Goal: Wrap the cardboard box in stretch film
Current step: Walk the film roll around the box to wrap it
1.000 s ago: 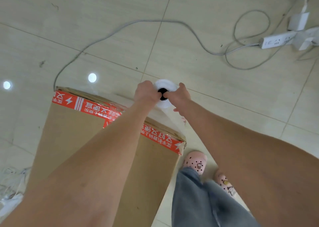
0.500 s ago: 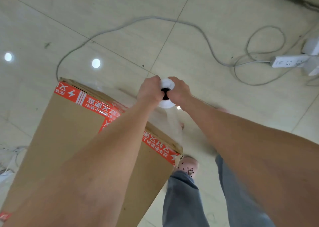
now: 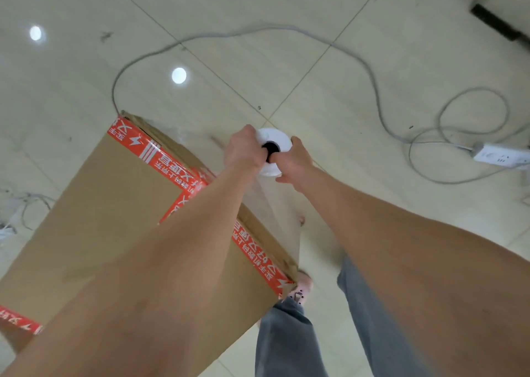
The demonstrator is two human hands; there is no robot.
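Pale floor tiles [image 3: 358, 104] carry the cardboard box [image 3: 114, 218], edged in red tape [image 3: 160, 158] with white Chinese characters, unreadable here. The left hand [image 3: 243, 152] and right hand [image 3: 295, 161] still grip the stretch film roll [image 3: 272, 137] just past its far edge; the power strip [image 3: 499, 156] has slid lower in view.

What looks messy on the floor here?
A long grey cable snakes loose across the pale tiled floor from the brown cardboard box's far corner to a white power strip; walking around the box could snag it.
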